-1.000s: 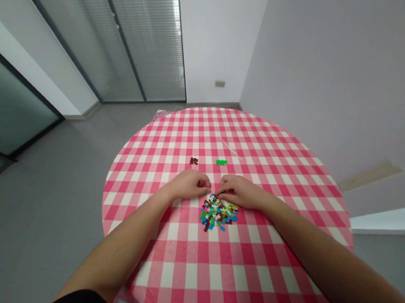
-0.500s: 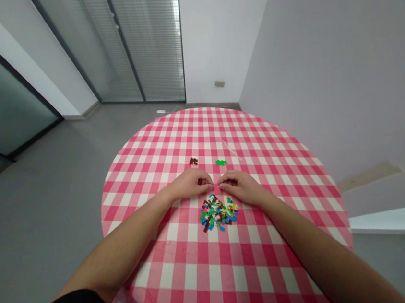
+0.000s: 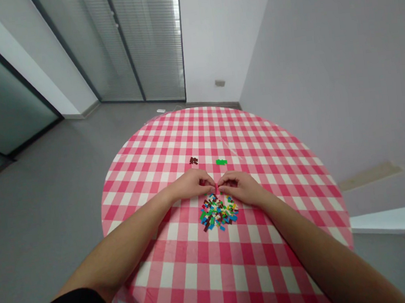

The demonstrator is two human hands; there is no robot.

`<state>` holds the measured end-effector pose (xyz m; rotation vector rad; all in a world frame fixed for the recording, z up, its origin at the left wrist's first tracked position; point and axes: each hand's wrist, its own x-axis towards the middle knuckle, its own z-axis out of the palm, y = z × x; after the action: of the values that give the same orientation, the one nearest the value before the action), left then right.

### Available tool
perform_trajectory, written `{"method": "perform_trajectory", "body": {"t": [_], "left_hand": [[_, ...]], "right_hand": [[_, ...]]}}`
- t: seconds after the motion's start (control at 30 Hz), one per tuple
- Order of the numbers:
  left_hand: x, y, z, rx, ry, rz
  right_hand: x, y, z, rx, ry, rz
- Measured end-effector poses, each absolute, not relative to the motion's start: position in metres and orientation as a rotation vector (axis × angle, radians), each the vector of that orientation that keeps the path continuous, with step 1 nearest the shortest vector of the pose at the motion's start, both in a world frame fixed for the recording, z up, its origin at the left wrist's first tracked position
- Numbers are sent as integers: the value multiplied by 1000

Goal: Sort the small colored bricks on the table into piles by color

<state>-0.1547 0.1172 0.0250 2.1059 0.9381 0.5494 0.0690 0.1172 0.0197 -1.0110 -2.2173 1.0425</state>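
Blue, green, brown, yellow and white mingle in a loose pile of small toy bricks [image 3: 218, 213], little oblong pieces lying at all angles on the pink-and-white checked desk [image 3: 201, 277]. At its far edge the left hand [image 3: 193, 183] and right hand [image 3: 240, 186] nearly meet, fingers curled toward thumbs; whether either grips a piece, I cannot tell. Beyond lie a dark brown cluster [image 3: 194, 161] and a bright green cluster [image 3: 221, 162].
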Motion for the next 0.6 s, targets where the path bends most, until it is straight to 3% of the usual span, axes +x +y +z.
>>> {"method": "perform_trajectory", "body": {"t": [0.6], "left_hand": [[-152, 117, 23, 1639, 863, 578]], "right_hand": [[66, 114, 18, -871, -2153, 775]]}}
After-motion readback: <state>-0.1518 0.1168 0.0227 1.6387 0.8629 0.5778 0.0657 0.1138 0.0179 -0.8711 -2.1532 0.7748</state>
